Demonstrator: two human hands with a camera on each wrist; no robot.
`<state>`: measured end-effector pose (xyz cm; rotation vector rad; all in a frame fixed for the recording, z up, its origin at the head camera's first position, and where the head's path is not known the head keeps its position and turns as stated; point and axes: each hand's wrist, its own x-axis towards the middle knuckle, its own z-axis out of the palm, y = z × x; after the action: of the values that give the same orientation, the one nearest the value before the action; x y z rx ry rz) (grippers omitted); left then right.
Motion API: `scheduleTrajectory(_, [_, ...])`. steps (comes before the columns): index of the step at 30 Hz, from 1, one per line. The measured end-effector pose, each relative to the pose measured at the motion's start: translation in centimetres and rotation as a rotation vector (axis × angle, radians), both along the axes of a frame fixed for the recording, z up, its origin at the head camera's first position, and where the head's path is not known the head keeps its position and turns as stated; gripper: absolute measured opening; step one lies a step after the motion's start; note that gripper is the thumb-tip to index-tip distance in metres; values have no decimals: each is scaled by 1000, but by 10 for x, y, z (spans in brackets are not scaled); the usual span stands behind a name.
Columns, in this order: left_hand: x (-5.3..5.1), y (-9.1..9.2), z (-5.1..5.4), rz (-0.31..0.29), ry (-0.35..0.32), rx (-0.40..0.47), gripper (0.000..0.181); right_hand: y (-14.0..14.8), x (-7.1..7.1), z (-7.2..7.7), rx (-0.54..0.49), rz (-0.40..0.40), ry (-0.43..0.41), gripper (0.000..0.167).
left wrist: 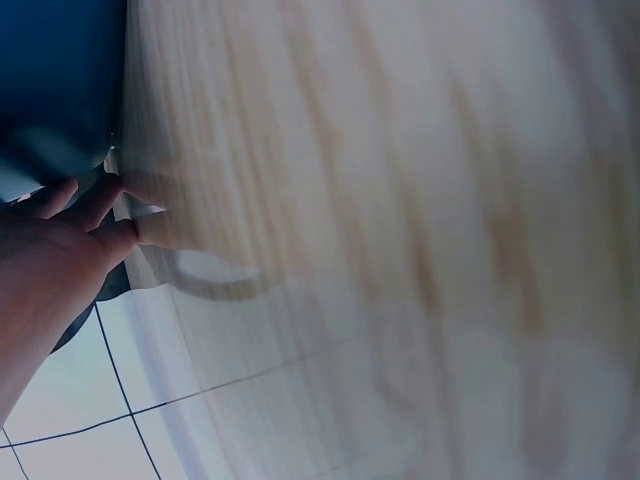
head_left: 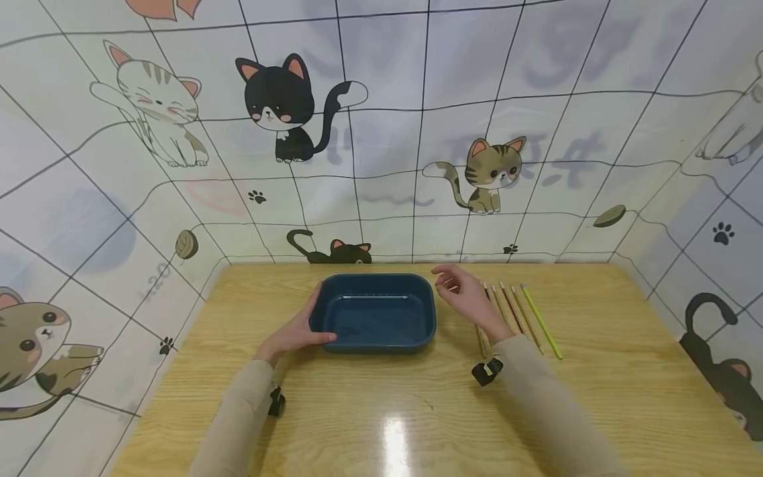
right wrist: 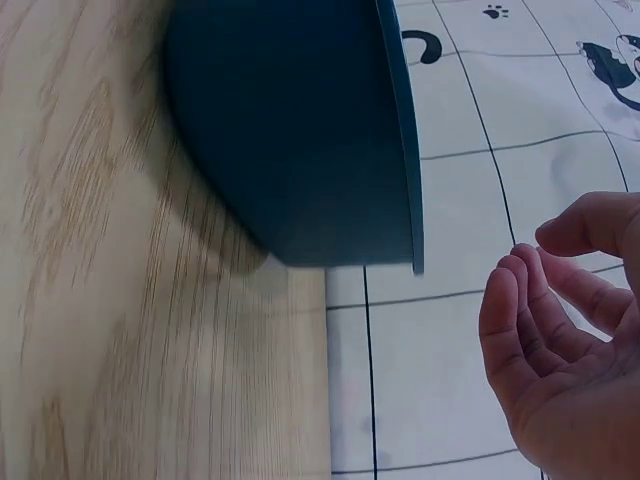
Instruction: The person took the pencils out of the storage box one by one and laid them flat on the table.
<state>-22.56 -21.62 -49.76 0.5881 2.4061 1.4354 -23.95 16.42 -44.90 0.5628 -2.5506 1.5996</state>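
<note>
A dark blue rectangular dish (head_left: 381, 318) with rounded corners stands on the table, and nothing shows inside it. At its left end my left hand (head_left: 295, 331) holds it, thumb over the front-left rim and fingers along the outer left wall. In the left wrist view, the fingertips of that left hand (left wrist: 60, 230) are low against the dish (left wrist: 60, 90). My right hand (head_left: 467, 298) hovers just past the dish's right end, touching nothing, its fingers loosely bent. The right wrist view shows this right hand (right wrist: 565, 330) apart from the dish (right wrist: 300, 140) and holding nothing.
Several thin pencil-like sticks (head_left: 517, 311) lie side by side right of the dish, partly hidden by my right hand and sleeve. The outermost stick is lime green (head_left: 542, 323). A cat-patterned cloth wall (head_left: 387, 146) rises behind the wooden table (head_left: 357, 411).
</note>
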Motion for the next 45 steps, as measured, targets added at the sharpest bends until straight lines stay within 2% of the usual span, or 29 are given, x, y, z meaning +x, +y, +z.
scheduleTrajectory(5, [-1, 1, 3, 0, -3, -5, 117, -22, 16, 26, -24, 37, -22, 30])
scheduleTrajectory(6, [-2, 0, -2, 2, 6, -8, 117, -26, 19, 30, -33, 52, -21, 30])
scheduleTrajectory(14, [-4, -1, -7, 5, 16, -7, 118, -46, 0, -5, -44, 138, -18, 31])
scheduleTrajectory(34, [-7, -1, -11, 7, 21, -18, 120, -80, -10, -24, 63, 207, -89, 37])
scheduleTrajectory(39, [-4, 1, -3, 10, 20, -14, 119, -89, -15, -25, 89, 212, -102, 37])
scheduleTrajectory(45, [6, 6, 22, -13, -17, -14, 116, -97, -20, -26, 140, 195, -128, 39])
